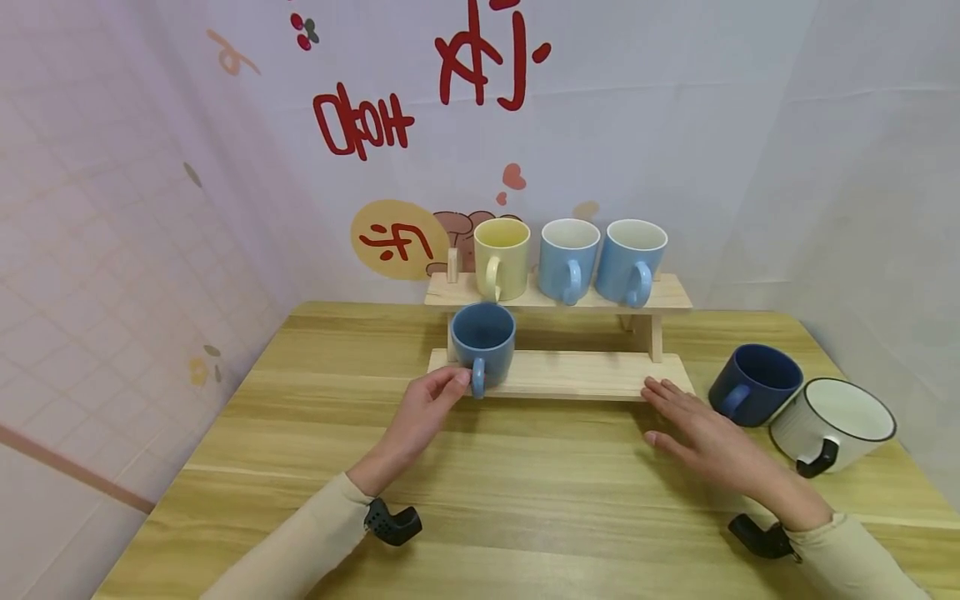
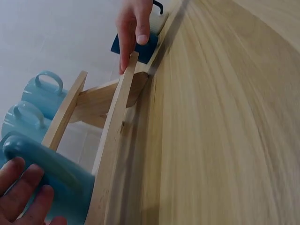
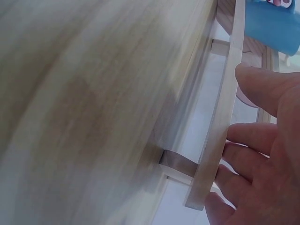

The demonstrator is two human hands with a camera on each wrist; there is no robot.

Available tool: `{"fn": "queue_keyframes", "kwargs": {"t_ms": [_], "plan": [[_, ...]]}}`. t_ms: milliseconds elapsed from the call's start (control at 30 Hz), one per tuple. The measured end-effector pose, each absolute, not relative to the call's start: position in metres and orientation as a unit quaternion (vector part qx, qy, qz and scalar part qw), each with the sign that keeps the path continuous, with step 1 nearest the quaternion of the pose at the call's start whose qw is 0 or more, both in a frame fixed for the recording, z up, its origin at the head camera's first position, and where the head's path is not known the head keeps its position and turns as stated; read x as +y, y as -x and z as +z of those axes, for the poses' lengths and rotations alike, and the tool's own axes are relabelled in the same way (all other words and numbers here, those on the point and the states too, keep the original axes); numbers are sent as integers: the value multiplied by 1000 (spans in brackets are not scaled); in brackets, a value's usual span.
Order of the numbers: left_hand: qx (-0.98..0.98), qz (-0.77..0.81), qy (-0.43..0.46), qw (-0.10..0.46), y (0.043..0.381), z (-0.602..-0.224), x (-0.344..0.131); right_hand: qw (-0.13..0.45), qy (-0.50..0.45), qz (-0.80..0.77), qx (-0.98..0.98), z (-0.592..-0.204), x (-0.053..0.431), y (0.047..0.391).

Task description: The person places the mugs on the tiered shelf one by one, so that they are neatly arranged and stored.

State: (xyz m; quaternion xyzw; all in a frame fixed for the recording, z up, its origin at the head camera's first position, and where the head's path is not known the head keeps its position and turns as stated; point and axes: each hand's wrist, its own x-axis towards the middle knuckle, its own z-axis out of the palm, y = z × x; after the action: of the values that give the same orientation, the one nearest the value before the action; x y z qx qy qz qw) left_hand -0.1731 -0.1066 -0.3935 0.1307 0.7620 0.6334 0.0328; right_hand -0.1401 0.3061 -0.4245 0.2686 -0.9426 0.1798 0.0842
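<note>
A grey-blue mug [image 1: 484, 337] stands upright at the left end of the lower shelf [image 1: 585, 373] of a wooden rack, its handle toward me. My left hand [image 1: 427, 408] is at the mug's left side; in the left wrist view the fingertips [image 2: 33, 173] lie against the mug's wall beside the handle, not wrapped round it. Across at the shelf's right end, my right hand [image 1: 705, 437] has its fingers extended, with fingertips at the front edge. Its thumb [image 3: 258, 84] is spread apart from the fingers, and nothing is held there.
On the rack's top shelf [image 1: 558, 302] stand a yellow mug [image 1: 504, 267] and two light blue mugs, one in the middle [image 1: 566, 267] and one at right [image 1: 630, 267]. Right of the rack, on the table, are a dark blue mug [image 1: 753, 387] and a white black-rimmed mug [image 1: 840, 429].
</note>
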Motion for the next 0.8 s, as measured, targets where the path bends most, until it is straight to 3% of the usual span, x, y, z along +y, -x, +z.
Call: {"fn": "queue_keyframes", "kwargs": {"t_ms": [200, 533, 800], "plan": [[796, 588, -140, 11, 176, -391, -126, 81, -268, 179, -943, -423, 307, 140], [895, 374, -226, -87, 191, -394, -146, 96, -271, 177, -941, -426, 309, 138], [938, 223, -256, -74, 211, -404, -160, 100, -278, 177, -939, -426, 306, 140]]}}
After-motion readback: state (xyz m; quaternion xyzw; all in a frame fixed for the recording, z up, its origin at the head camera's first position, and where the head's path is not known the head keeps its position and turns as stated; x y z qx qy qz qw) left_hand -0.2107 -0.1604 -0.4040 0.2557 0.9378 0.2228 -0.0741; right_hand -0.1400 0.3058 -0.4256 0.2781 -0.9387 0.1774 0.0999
